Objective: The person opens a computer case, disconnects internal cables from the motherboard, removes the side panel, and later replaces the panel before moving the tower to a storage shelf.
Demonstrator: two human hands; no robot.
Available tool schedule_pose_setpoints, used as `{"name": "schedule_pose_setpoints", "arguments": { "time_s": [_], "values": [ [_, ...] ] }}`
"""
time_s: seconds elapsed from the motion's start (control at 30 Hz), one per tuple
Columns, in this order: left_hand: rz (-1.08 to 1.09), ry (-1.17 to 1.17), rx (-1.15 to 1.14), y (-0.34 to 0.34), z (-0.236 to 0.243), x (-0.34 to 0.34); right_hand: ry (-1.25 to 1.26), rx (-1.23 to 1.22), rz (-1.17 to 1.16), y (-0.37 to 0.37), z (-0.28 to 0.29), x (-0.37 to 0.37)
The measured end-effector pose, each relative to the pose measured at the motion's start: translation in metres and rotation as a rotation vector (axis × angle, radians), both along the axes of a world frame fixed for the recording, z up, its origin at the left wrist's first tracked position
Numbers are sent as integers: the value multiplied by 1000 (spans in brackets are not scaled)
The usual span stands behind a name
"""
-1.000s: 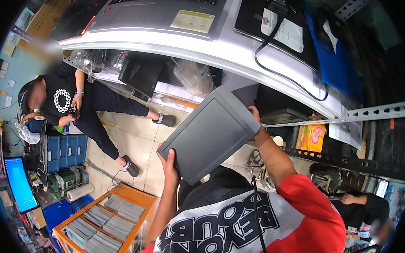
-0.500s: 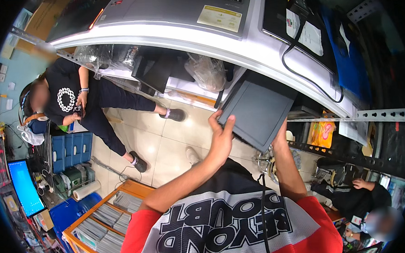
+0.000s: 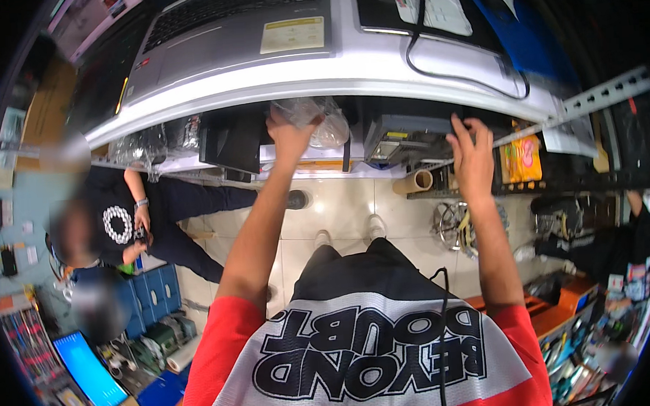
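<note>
My left hand (image 3: 292, 136) reaches under the white counter and grips a crumpled clear plastic bag (image 3: 329, 133) on the shelf below; its fingertips are partly hidden in the shadow. To the right, a dark grey box-shaped computer case (image 3: 404, 134) lies on that shelf, its end facing me. My right hand (image 3: 474, 155) is raised beside the case's right side with fingers spread, holding nothing. A black flat panel (image 3: 230, 145) stands tilted left of the bag.
On the counter sit a grey laptop (image 3: 235, 31) and a black laptop with a cable (image 3: 413, 57). A perforated metal bar (image 3: 606, 94) juts at right, above a yellow packet (image 3: 521, 159). A cardboard tube (image 3: 417, 181) stands below the shelf. A seated person (image 3: 124, 221) is at left.
The computer case, held in both hands before, now lies on the shelf under the counter. Both hands have let go of it; the left has moved left to the plastic bag. The view has shifted.
</note>
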State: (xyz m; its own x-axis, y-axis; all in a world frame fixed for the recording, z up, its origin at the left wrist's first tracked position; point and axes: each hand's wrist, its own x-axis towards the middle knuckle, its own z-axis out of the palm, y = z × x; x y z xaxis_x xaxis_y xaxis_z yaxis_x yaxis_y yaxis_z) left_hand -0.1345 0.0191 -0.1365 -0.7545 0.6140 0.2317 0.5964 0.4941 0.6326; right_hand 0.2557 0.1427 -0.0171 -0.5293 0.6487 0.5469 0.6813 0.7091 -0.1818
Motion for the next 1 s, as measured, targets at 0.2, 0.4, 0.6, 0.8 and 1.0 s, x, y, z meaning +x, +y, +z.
{"name": "schedule_pose_setpoints", "arguments": {
  "time_s": [0.2, 0.4, 0.6, 0.8, 1.0],
  "values": [
    [-296, -8, -176, 44, -16, -73, 58, -33, -109, -44, 36, -22],
    [-664, -407, 187, 14, 19, -38, 165, -288, -153, -170, 35, 25],
    [-601, -324, 295, -17, 51, -26, 279, -454, -220, -234, 19, 76],
    [-729, -675, 368, -72, 75, 38, 374, -507, -245, -264, 5, 147],
    [-646, -798, 341, -121, 102, 135, 487, -569, -214, -277, -3, 216]
  ]
}}
